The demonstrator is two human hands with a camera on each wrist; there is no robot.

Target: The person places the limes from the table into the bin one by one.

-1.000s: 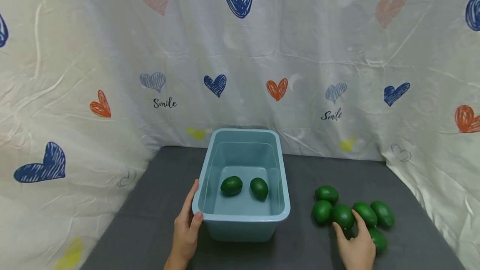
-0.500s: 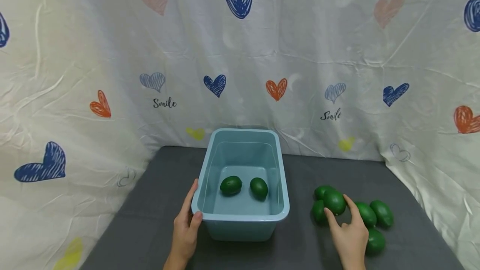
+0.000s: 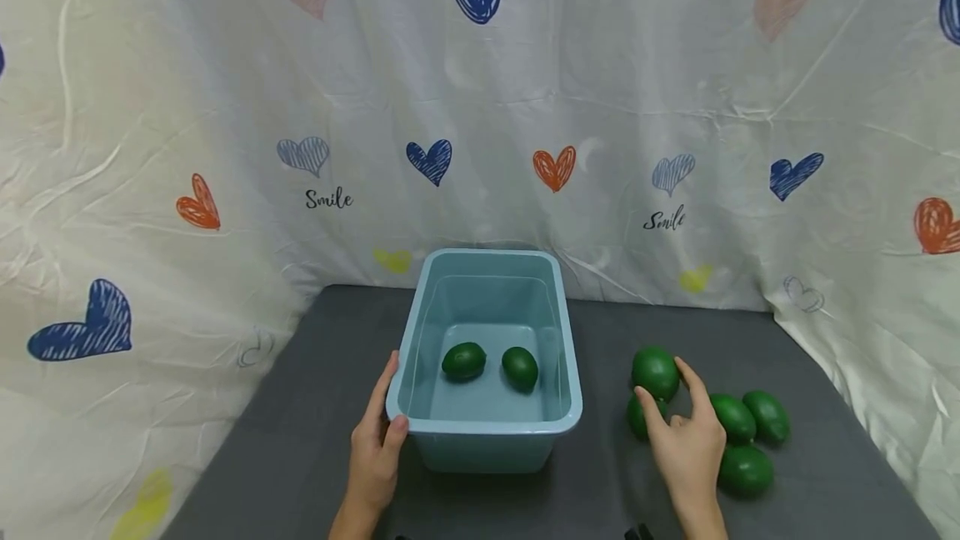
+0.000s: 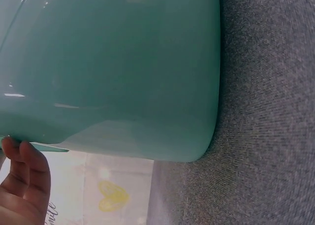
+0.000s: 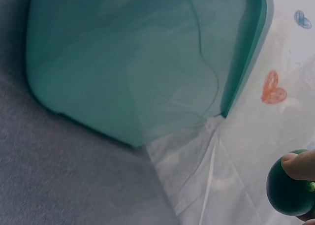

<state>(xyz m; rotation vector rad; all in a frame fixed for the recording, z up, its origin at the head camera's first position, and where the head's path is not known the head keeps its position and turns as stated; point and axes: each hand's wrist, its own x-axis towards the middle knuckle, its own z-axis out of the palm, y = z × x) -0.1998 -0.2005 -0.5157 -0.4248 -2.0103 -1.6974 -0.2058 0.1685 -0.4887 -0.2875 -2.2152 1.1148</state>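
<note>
My left hand [image 3: 375, 448] grips the near left corner of a light blue plastic bin [image 3: 491, 426], thumb at the front rim and fingers along the left side. In the left wrist view its fingers lie at the rim beside the bin's glossy wall [image 4: 113, 72]. Two green limes [image 3: 463, 362] lie on the bin's floor. My right hand [image 3: 686, 440] pinches another lime [image 3: 655, 372] between thumb and fingers, right of the bin. The right wrist view shows the thumb on this lime [image 5: 288, 193]. Just under it sits a lime [image 3: 637, 418], partly covered by the hand.
Three more limes [image 3: 746, 472] lie close together to the right of my right hand on the dark grey table [image 3: 600, 473]. A white curtain [image 3: 600, 107] printed with hearts hangs behind the table and along both sides.
My right hand has picked a lime out of the group and moved it away from me and slightly left, covering the back lime. My left hand stays on the bin.
</note>
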